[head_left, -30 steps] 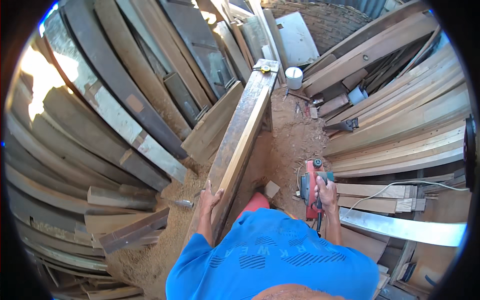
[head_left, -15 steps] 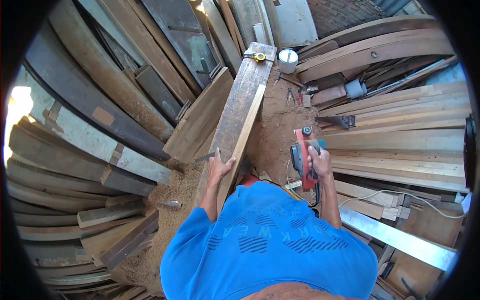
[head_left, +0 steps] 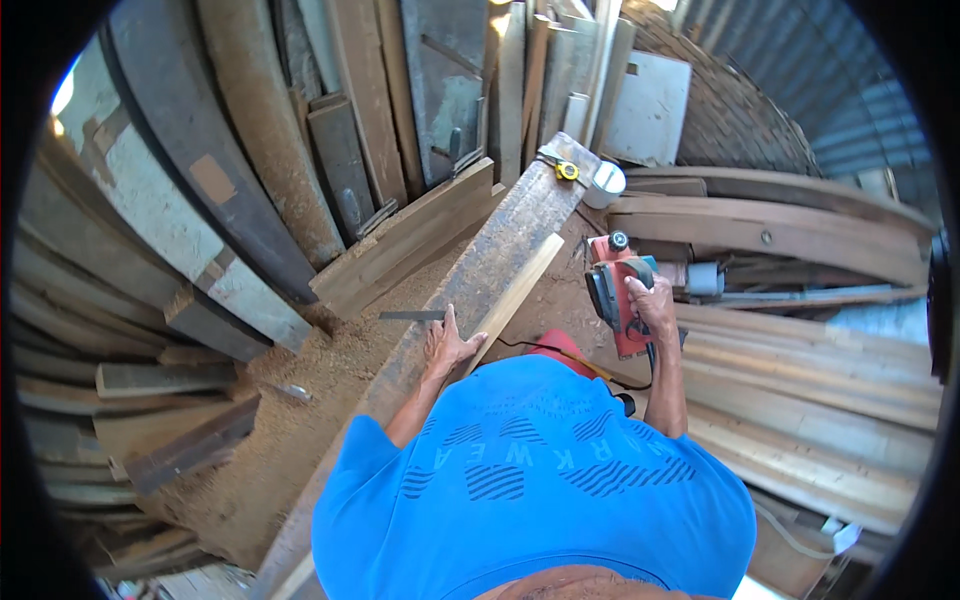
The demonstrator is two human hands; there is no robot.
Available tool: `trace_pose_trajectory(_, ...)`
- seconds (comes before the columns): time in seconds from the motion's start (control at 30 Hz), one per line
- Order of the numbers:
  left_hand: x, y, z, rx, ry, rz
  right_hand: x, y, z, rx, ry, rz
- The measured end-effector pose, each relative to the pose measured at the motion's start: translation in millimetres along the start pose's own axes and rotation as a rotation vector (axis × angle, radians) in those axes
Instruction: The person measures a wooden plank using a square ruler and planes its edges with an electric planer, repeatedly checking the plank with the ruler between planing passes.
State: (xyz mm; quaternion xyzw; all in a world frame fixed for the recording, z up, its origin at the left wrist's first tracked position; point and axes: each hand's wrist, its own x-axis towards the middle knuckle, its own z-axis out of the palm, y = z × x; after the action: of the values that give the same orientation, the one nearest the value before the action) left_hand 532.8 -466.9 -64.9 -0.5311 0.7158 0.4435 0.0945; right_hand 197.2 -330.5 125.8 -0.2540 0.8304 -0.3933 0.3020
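Observation:
My right hand is wrapped round the handle of a red and teal electric planer, held off to the right of the workbench. The black knob on the planer points away from me. My left hand rests with fingers spread on the worn bench plank, thumb toward a pale wooden strip. That strip lies along the plank's right edge, its near part hidden by my blue shirt. A thin dark flat bar sticks out leftward beside my left fingertips.
A yellow tape measure lies at the bench's far end, beside a white tub. Boards lean at the left and back. Stacked planks fill the right. A cable runs near my body. Sawdust covers the ground.
The whole view has swung, shifting the bench's far end down and rightward. My right hand holds the planer more tilted and farther forward. My left hand stays on the bench near the dark bar.

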Motion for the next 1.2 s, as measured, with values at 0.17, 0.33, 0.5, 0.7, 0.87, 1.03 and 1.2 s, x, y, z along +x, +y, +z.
trace_pose_trajectory(0.17, 5.1, 13.2, 15.5, -0.059, 0.085, -0.100, 99.4, -26.8, 1.9, -0.190, -0.157, -0.131)
trace_pose_trajectory(0.33, 20.2, 58.1, 17.7, -0.114, 0.174, -0.210, 205.1, -45.7, 23.7, -0.310, -0.374, -0.207)
trace_pose_trajectory(0.5, 44.1, 118.6, 19.6, -0.213, 0.450, -0.411, 319.2, -12.7, 80.8, -0.418, -0.697, -0.339)
trace_pose_trajectory(0.7, 40.1, 178.3, 47.4, -0.490, 1.445, -0.641, 382.0, 25.3, 137.3, -0.296, -1.073, -0.284)
trace_pose_trajectory(0.87, 1.0, 233.8, 47.8, -0.771, 1.827, -0.841, 437.4, 43.6, 152.1, -0.219, -1.311, -0.273)
trace_pose_trajectory(1.03, -28.8, 238.4, 101.5, -0.987, 2.168, -0.886, 483.4, 52.9, 171.5, -0.864, -1.107, -1.005)
trace_pose_trajectory(1.2, -8.9, 235.5, 199.6, -1.424, 2.162, -0.951, 340.2, -55.2, 134.3, -0.769, -1.043, -1.469)
